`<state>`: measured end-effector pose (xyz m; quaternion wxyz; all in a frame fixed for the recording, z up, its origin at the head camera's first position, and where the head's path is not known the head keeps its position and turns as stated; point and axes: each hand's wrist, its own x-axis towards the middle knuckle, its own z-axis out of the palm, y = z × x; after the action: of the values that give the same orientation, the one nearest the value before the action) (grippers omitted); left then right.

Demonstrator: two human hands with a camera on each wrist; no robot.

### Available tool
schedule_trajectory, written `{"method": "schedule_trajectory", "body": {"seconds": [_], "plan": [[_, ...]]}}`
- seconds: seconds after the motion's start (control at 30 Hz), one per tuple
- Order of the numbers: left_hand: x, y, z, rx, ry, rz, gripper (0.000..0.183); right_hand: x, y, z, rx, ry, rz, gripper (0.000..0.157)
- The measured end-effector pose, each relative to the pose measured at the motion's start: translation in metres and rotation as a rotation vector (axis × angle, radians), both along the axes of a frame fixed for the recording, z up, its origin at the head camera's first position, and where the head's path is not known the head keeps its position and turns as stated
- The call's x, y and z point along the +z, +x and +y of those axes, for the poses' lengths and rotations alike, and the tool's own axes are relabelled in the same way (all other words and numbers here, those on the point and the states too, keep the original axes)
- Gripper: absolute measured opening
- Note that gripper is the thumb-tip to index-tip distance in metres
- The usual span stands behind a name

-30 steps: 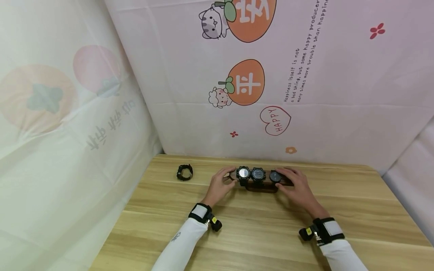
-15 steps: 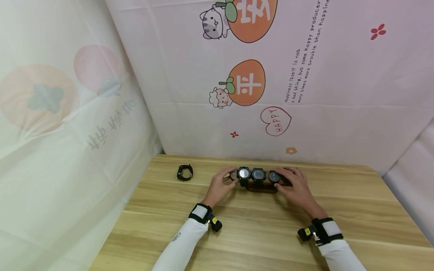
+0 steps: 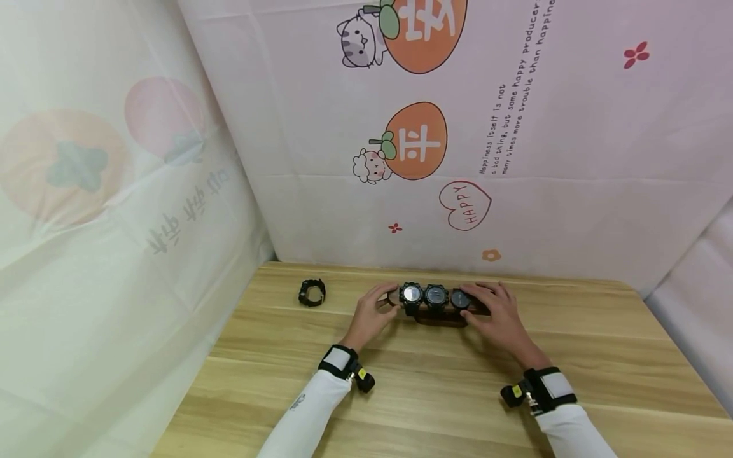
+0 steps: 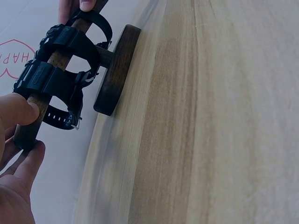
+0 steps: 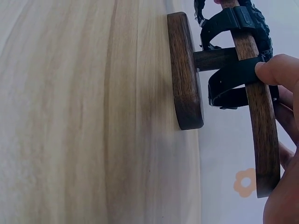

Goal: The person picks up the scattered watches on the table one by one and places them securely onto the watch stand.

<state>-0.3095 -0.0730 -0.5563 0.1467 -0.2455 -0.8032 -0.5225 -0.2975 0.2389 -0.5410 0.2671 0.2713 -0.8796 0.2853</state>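
A dark wooden T-shaped watch stand (image 5: 262, 140) with a foot (image 5: 184, 74) stands near the table's back edge. Three black watches are looped round its crossbar: one with a bright dial (image 3: 411, 292) on the left, a second watch (image 3: 436, 295) beside it, and a third watch (image 3: 460, 299) on the right. My left hand (image 3: 368, 319) grips the bar's left end, thumb on one side and fingers on the other. With thumb and fingers, my right hand (image 3: 502, 319) pinches the third watch at its strap (image 5: 229, 79); some of those fingers are hidden behind the bar.
Another black watch (image 3: 312, 292) lies on its side on the wooden table (image 3: 412, 394), at the back left. A printed white cloth (image 3: 321, 216) hangs directly behind the table, and more cloth (image 3: 143, 305) hangs along the left side.
My right hand has slid the third watch a little leftward along the bar, closer to the middle watch. The left hand has kept its grip on the bar's end.
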Motion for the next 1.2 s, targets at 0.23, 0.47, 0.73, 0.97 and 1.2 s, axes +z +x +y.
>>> {"method": "schedule_trajectory", "body": {"seconds": [0.23, 0.47, 0.73, 0.97, 1.2], "plan": [[0.0004, -0.0007, -0.0001, -0.009, -0.007, 0.026, 0.049, 0.0016, 0.0013, -0.0021, -0.004, 0.013, -0.023, 0.057], [0.0008, -0.0005, -0.0003, -0.008, -0.014, 0.015, 0.049, -0.0001, 0.0007, -0.0023, -0.006, 0.027, -0.009, 0.058], [-0.0003, -0.0001, -0.0001, -0.006, -0.015, 0.004, 0.05, 0.0009, 0.0018, -0.0033, -0.003, 0.027, -0.013, 0.058], [-0.0007, 0.0005, -0.0001, -0.002, -0.018, 0.018, 0.05, 0.0016, 0.0023, -0.0037, -0.007, 0.035, -0.019, 0.058], [-0.0004, 0.0024, 0.0001, -0.007, -0.04, 0.008, 0.05, 0.0021, 0.0036, -0.0033, -0.01, 0.037, -0.031, 0.058]]}}
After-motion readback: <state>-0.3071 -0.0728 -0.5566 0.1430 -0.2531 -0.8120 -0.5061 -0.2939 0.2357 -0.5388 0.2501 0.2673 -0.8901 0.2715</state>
